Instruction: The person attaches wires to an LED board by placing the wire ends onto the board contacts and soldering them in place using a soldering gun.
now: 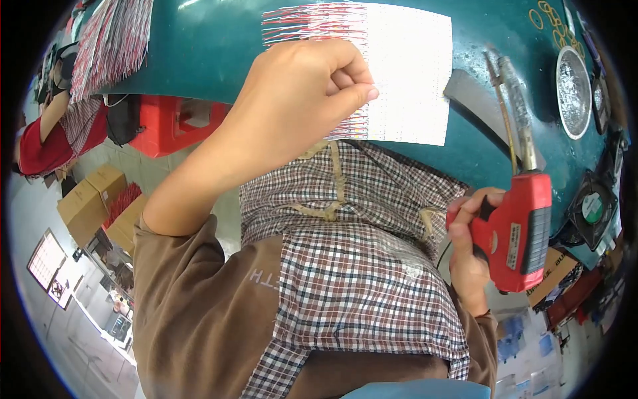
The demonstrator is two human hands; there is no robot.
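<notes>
A white panel (412,73) lies on the green table, with red and white wires (319,16) in rows along its left side. Over those rows is my left hand (299,100), thumb and forefinger pinched together at the panel's wired edge. Whatever sits between the fingertips is too small to make out. My right hand (468,249) is closed round the handle of a red and black soldering gun (515,233). The gun's metal tip and thin feed tube point away from me, over the table to the right of the panel and apart from it.
A grey flat strip (482,103) lies beside the panel. Farther right are a silvery dish (573,93), rubber bands (555,23) and a small black fan (588,206). A wire bundle (119,40) hangs at far left, above a red stool (156,126). Another person's red sleeve (40,146) shows there.
</notes>
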